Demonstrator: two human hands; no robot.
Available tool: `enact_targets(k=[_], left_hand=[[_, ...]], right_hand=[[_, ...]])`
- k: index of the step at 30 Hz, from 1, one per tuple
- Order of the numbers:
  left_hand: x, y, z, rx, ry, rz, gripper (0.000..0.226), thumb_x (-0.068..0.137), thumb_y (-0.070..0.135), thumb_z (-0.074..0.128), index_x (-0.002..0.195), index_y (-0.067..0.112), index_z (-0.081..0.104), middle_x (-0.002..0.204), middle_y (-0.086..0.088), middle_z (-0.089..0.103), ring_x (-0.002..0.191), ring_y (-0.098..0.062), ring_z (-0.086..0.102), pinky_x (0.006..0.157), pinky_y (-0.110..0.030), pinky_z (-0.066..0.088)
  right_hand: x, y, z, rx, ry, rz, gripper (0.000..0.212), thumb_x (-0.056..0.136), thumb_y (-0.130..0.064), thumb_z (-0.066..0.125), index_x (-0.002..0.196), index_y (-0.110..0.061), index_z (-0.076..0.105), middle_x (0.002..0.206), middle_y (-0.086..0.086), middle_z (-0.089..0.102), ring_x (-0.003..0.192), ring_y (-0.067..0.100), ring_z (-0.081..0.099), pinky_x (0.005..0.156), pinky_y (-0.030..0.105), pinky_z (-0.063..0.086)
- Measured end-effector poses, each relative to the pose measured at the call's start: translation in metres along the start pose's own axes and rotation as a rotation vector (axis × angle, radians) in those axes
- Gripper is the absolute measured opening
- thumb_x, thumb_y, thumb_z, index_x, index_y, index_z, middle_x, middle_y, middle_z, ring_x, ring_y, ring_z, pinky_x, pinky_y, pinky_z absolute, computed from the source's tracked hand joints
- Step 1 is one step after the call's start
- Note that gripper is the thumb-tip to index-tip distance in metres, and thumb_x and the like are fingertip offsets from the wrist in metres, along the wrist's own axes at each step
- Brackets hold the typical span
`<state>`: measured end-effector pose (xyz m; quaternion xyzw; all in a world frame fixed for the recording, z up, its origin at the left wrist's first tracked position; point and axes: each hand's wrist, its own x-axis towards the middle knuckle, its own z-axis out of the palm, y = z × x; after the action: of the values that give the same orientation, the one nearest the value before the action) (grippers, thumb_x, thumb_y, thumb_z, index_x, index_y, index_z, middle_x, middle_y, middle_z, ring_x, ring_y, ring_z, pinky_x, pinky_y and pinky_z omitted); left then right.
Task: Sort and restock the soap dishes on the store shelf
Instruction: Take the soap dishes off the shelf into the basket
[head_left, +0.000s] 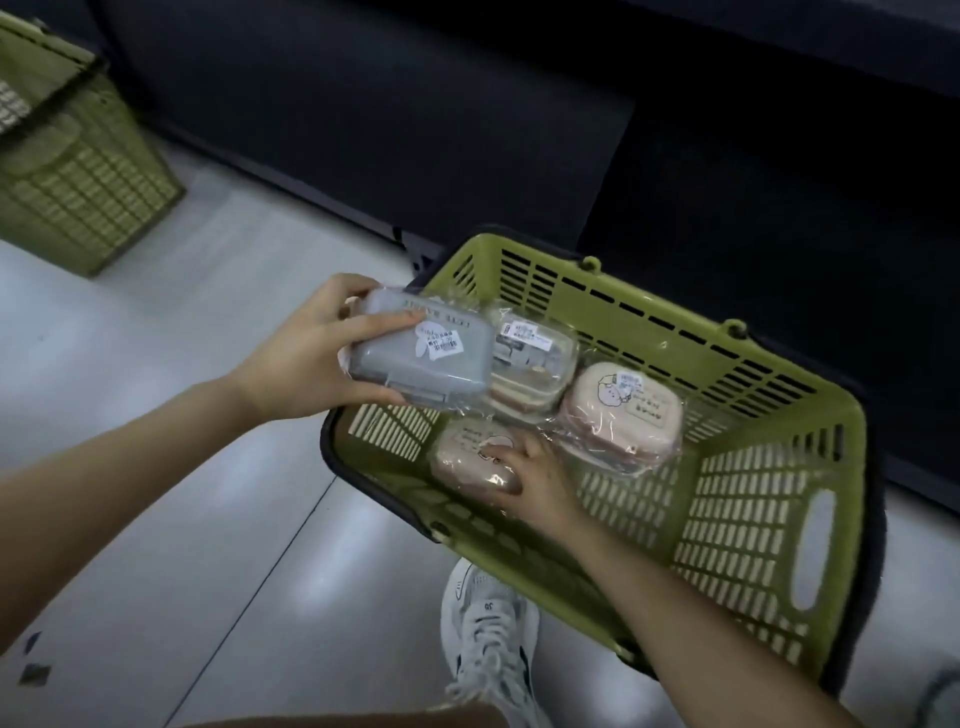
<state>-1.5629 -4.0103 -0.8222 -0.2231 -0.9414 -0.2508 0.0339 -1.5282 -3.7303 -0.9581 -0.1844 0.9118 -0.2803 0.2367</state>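
My left hand (306, 353) grips a grey soap dish (421, 353) with a white price sticker, held above the near-left corner of a green plastic basket (753, 499). My right hand (535, 478) reaches into the basket and its fingers curl round a wrapped pink soap dish (467, 457) on the basket floor. A clear-lidded soap dish (530, 358) lies beside the grey one. Another wrapped pink soap dish (618, 415) with a cartoon print lies to its right.
The basket sits on a pale tiled floor (156, 519) against a dark low shelf base (415, 130). A second green basket (67, 171) stands at the far left. My white sneaker (488, 639) is just below the near basket.
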Motion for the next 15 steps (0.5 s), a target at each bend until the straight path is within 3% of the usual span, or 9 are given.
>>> enact_targets(k=[3, 4, 6, 8, 12, 15], left_hand=[[-0.001, -0.007, 0.003, -0.002, 0.009, 0.021, 0.074, 0.076, 0.065, 0.062, 0.130, 0.016, 0.058, 0.124, -0.014, 0.040, 0.117, -0.028, 0.043, 0.109, -0.018, 0.033], [0.000, -0.007, 0.005, 0.002, 0.006, 0.026, 0.073, 0.076, 0.066, 0.061, 0.130, 0.016, 0.058, 0.124, -0.014, 0.040, 0.118, -0.029, 0.043, 0.109, -0.021, 0.034], [0.000, -0.008, 0.008, 0.009, -0.004, 0.026, 0.071, 0.075, 0.063, 0.063, 0.130, 0.017, 0.059, 0.125, -0.019, 0.042, 0.118, -0.031, 0.044, 0.108, -0.027, 0.037], [0.001, -0.007, 0.012, 0.007, -0.008, 0.025, 0.070, 0.076, 0.062, 0.063, 0.130, 0.017, 0.059, 0.125, -0.022, 0.043, 0.118, -0.032, 0.044, 0.106, -0.034, 0.039], [0.003, -0.004, 0.017, -0.003, -0.033, 0.036, 0.069, 0.078, 0.062, 0.062, 0.131, 0.019, 0.057, 0.126, -0.024, 0.043, 0.119, -0.034, 0.044, 0.103, -0.041, 0.041], [0.001, -0.002, 0.020, -0.012, -0.030, 0.057, 0.067, 0.076, 0.059, 0.066, 0.131, 0.022, 0.054, 0.127, -0.023, 0.043, 0.120, -0.034, 0.044, 0.103, -0.044, 0.043]], right_hand=[[0.000, 0.009, 0.009, -0.069, -0.104, -0.003, 0.060, 0.082, -0.039, 0.073, 0.137, -0.025, 0.054, 0.159, 0.003, 0.017, 0.144, 0.027, 0.015, 0.120, 0.034, 0.000], [-0.001, 0.014, 0.012, -0.107, -0.114, 0.011, 0.059, 0.084, -0.038, 0.071, 0.139, -0.026, 0.051, 0.160, 0.001, 0.015, 0.145, 0.026, 0.014, 0.119, 0.033, 0.000], [-0.004, 0.023, 0.015, -0.197, -0.070, 0.086, 0.060, 0.088, -0.035, 0.067, 0.143, -0.028, 0.044, 0.158, 0.005, 0.019, 0.142, 0.026, 0.024, 0.118, 0.034, 0.022], [-0.002, 0.022, 0.017, -0.179, -0.010, 0.194, 0.063, 0.088, -0.031, 0.067, 0.145, -0.026, 0.041, 0.151, 0.008, 0.032, 0.133, 0.025, 0.038, 0.106, 0.031, 0.035], [0.015, 0.010, 0.020, 0.143, -0.041, 0.283, 0.068, 0.087, -0.021, 0.070, 0.147, -0.024, 0.038, 0.139, 0.003, 0.047, 0.118, 0.017, 0.049, 0.095, 0.023, 0.038], [0.010, -0.001, 0.003, 0.084, 0.011, 0.263, 0.052, 0.090, -0.025, 0.064, 0.140, -0.029, 0.049, 0.123, 0.004, 0.062, 0.106, 0.021, 0.060, 0.082, 0.025, 0.046]])
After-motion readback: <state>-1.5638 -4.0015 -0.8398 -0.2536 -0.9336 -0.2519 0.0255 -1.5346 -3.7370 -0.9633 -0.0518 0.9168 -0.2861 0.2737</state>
